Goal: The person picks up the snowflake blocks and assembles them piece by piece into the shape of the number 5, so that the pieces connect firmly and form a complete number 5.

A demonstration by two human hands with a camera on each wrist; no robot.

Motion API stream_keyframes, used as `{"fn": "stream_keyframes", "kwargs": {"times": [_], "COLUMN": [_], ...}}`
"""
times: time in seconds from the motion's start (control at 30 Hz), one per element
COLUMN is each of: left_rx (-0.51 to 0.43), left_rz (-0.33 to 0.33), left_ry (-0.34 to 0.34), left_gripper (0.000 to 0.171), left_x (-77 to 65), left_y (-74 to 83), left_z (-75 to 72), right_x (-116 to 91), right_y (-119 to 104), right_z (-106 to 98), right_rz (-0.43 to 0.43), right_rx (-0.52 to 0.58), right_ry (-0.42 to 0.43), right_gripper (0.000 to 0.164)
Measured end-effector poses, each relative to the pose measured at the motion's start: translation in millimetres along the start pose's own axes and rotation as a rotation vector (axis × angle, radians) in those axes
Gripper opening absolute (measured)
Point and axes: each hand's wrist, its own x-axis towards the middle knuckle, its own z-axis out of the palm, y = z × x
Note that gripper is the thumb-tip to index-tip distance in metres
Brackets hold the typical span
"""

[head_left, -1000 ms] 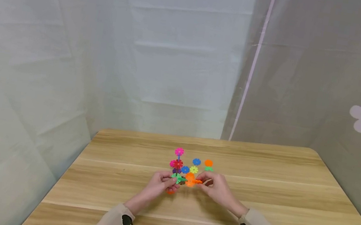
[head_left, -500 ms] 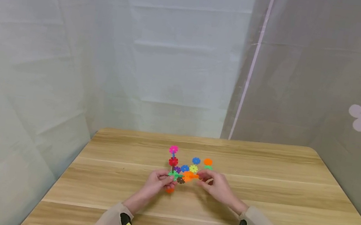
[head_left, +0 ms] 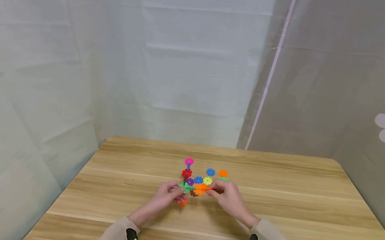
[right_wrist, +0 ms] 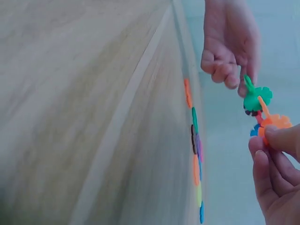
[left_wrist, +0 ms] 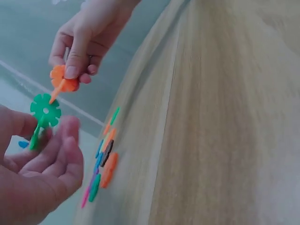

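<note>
In the head view, my left hand [head_left: 166, 194] pinches a green snowflake disc [head_left: 184, 187]. A chain rises from it: a brown piece, a red disc [head_left: 187, 173], a blue piece seen edge-on and a pink disc [head_left: 189, 161]. My right hand [head_left: 229, 198] pinches orange snowflake discs [head_left: 200, 188], one face-on and one edge-on. In the left wrist view the edge-on orange disc [left_wrist: 57, 90] meets the rim of the green disc [left_wrist: 45, 111]. The right wrist view shows them touching too, though how deeply they are slotted is unclear.
Loose discs lie on the wooden table [head_left: 273, 231] around the hands: blue [head_left: 210, 172], orange [head_left: 223, 173], yellow [head_left: 207, 180], purple [head_left: 190, 182], brown [head_left: 194, 193] and another orange disc [head_left: 183, 203]. A pale curtain [head_left: 195, 54] hangs behind.
The pink and red chain swung left, then back slightly right. The orange discs came a little left and turned against the green disc, the right hand following.
</note>
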Motion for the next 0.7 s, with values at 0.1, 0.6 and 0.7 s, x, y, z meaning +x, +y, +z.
{"fn": "stream_keyframes", "kwargs": {"times": [0.1,0.6,0.7], "left_rx": [0.041,-0.261,-0.313], "left_rz": [0.023,-0.083,-0.083], "left_ry": [0.003,0.083,0.107], "left_gripper": [0.028,0.038,0.031], "left_x": [-1.5,-2.0,-1.3], "left_y": [1.7,4.7,5.8], "left_z": [3.2,27.2,31.1], "right_x": [-1.0,2.0,3.2], "right_y": [-3.1,-13.3,-13.9], "right_z": [1.4,7.4,9.5], "right_rz": [-0.02,-0.084,-0.105], "right_rx": [-0.01,-0.041,-0.045], "right_ry": [0.031,0.115,0.114], "right_gripper": [0.005,0.005,0.005]}}
